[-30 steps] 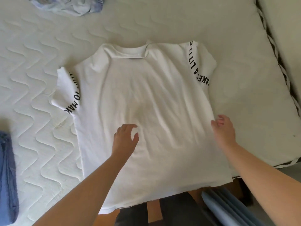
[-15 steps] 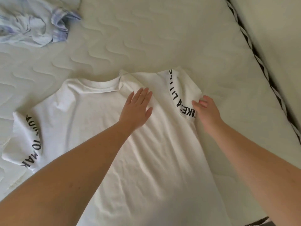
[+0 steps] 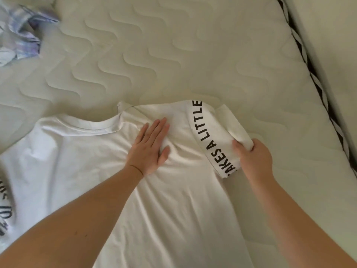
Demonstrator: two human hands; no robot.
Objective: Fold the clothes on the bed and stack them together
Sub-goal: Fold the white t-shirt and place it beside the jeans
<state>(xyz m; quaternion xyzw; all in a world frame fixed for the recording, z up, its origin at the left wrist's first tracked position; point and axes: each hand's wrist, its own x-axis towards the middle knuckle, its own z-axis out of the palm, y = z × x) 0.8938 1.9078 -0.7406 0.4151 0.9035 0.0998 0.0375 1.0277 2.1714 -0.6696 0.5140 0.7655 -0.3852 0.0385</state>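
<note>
The white T-shirt (image 3: 92,151) lies spread on the quilted mattress (image 3: 173,55), collar toward the far side; its lower hem is cut off by the bottom frame edge and partly covered by both forearms. The left sleeve (image 3: 6,206) runs out of frame at the left edge, and its black lettering there is blurred and only partly legible. The right sleeve (image 3: 214,132) carries black lettering reading "LITTLE" in full; the word below it is partly hidden, showing only "AKES A". The left hand (image 3: 149,149) lies flat on the shirt near the right shoulder, just below the collar, fingers straight and together, pressing the cloth down. The right hand (image 3: 253,157) grips the outer edge of the right sleeve, fingers and thumb curled round the bunched cloth, with the sleeve lifted and turned inward off the mattress; the fingertips beneath the fabric are not visible. A crumpled blue-and-white garment (image 3: 19,37) lies at the upper left, well apart from the shirt, cut off by the frame edge and blurred. A black-and-white patterned trim (image 3: 316,82) runs along the mattress's right edge. No containers are in view.
</note>
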